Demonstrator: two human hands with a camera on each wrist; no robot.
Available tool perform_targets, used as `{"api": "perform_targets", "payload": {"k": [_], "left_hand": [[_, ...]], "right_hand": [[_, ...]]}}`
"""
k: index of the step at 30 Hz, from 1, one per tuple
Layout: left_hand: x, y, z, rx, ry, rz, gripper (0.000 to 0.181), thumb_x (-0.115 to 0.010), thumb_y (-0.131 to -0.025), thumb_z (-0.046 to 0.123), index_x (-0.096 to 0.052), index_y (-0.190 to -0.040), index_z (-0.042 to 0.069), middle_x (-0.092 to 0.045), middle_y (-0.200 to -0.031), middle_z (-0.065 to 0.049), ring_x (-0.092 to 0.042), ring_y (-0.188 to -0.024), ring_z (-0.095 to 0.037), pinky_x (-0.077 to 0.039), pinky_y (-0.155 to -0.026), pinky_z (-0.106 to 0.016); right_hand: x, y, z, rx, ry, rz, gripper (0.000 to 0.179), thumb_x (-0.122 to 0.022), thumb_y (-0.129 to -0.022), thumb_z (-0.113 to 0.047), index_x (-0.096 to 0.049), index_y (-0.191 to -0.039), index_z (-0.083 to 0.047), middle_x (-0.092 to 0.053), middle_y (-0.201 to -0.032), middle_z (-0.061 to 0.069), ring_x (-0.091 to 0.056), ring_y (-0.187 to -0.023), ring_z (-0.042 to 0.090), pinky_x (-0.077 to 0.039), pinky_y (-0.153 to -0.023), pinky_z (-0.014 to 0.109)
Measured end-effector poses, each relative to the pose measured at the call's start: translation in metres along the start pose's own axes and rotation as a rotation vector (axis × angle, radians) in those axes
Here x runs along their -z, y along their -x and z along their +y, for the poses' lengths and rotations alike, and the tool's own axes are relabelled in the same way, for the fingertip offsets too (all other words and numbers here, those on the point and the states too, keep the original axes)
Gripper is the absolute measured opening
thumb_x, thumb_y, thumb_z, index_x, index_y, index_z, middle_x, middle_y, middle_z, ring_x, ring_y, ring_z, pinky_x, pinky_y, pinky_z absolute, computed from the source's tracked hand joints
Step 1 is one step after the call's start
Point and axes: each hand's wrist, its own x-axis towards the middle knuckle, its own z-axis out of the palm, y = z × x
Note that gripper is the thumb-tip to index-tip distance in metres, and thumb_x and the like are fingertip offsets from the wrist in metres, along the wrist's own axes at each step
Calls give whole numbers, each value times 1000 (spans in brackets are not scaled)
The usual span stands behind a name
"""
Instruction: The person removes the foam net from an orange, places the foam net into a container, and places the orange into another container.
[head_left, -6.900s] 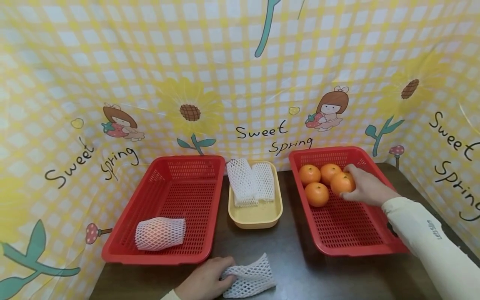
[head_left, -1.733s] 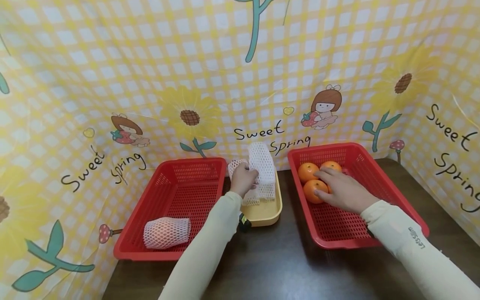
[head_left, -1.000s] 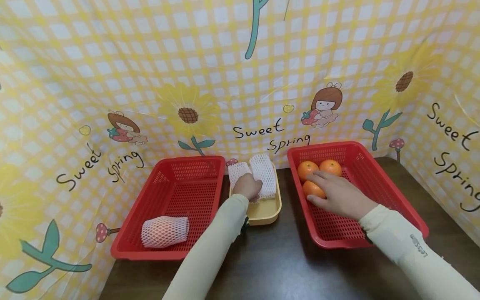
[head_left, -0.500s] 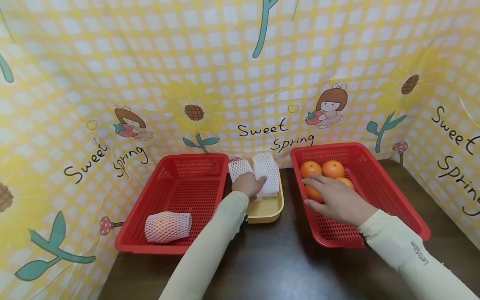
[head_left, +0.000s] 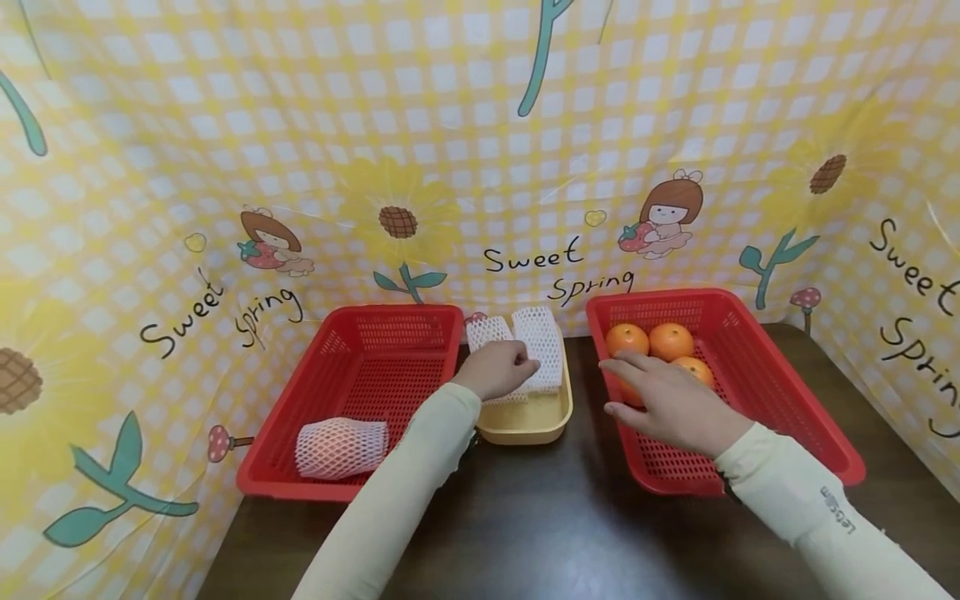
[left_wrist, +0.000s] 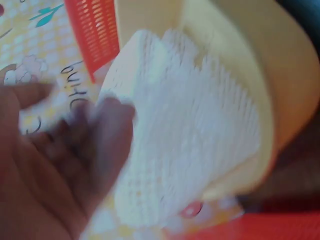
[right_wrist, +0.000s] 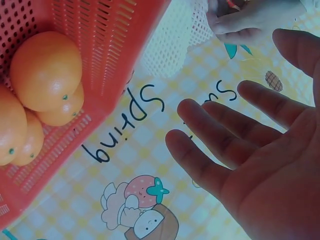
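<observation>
My left hand (head_left: 495, 371) is over the cream tray (head_left: 525, 433), fingers loosely bent and holding nothing; in the left wrist view it is blurred beside the nets. White foam fruit nets (head_left: 542, 354) lie in the tray, partly hidden behind this hand. My right hand (head_left: 671, 408) hovers palm down with spread fingers above the right red basket (head_left: 795, 400). Several oranges (head_left: 671, 342) sit in that basket's far left part, one mostly covered by the hand. The right wrist view shows the right fingers straight and apart from the oranges (right_wrist: 46, 70).
A netted orange (head_left: 341, 448) lies in the near part of the left red basket (head_left: 255, 483). The cream tray stands between both baskets on a dark table (head_left: 525, 533). A yellow checked cloth (head_left: 465, 125) hangs close behind them.
The left hand carried a foam net from the table's front into the tray, let it go and lifted slightly. The right hand released an orange in its basket and now hovers there.
</observation>
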Motion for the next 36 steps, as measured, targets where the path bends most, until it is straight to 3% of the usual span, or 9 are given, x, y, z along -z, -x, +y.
{"api": "perform_targets", "payload": {"k": [2,4,7,11,16,18,28,31,36], "left_hand": [[5,5,-1,-135,0,-13,24,-59,-101,41,-64,-95,19,-63,-83,3,-57,-78,-15,-48,-70,-33],[11,10,0,-217,-16,-17,23,-58,-102,41,-65,-106,19,-66,-96,4,-61,-90,-15,-50,-81,-34],[19,17,1,-264,-37,-6,34,-57,-102,42,-63,-126,18,-66,-122,-1,-60,-114,-17,-47,-98,-38],[29,26,-1,-299,-104,2,53,-57,-101,45,-50,-148,20,-50,-150,-3,-42,-140,-22,-34,-112,-45],[37,38,-9,-312,-193,-9,70,-58,-98,52,-34,-158,25,-17,-167,-5,-5,-153,-24,-15,-118,-54],[40,43,-14,-305,-201,-14,73,-59,-98,53,-32,-159,25,-9,-168,-5,3,-153,-23,-10,-118,-54],[49,65,-44,-276,-157,7,71,-60,-98,50,-36,-157,19,-11,-167,-8,-3,-153,-23,-18,-115,-61],[52,72,-54,-271,-157,9,72,-60,-98,51,-34,-159,21,-7,-168,-6,-3,-153,-23,-17,-115,-61],[57,80,-68,-256,-184,24,75,-61,-97,51,-33,-159,20,-11,-167,-10,-6,-153,-27,-17,-115,-60]], "right_hand": [[-2,-1,-1,6,-1,6,65,-78,-88,-38,-56,-142,-9,-53,-142,18,-58,-120,37,-49,-92,57],[-4,-2,-2,15,-2,15,65,-78,-88,-38,-56,-142,-9,-53,-142,18,-58,-121,37,-48,-94,57],[-7,-3,-5,29,1,24,64,-77,-89,-38,-57,-141,-8,-52,-143,19,-57,-121,38,-47,-96,58],[-12,-5,-10,68,19,51,63,-78,-88,-35,-58,-140,-7,-53,-142,21,-57,-122,40,-46,-97,57],[-16,-7,-17,114,25,88,65,-79,-87,-31,-56,-143,-6,-54,-142,22,-55,-124,41,-45,-99,56],[-18,-8,-19,129,14,86,66,-78,-88,-31,-54,-144,-7,-53,-143,22,-54,-125,40,-45,-100,56],[-37,-10,-37,242,-29,110,68,-78,-89,-37,-53,-145,-9,-47,-149,21,-48,-133,38,-40,-103,58],[-42,-12,-42,260,-29,112,68,-77,-89,-40,-53,-146,-11,-45,-151,22,-47,-134,38,-41,-102,59],[-46,-15,-52,280,-34,107,70,-76,-90,-44,-50,-148,-16,-43,-152,20,-45,-136,38,-41,-100,62]]}}
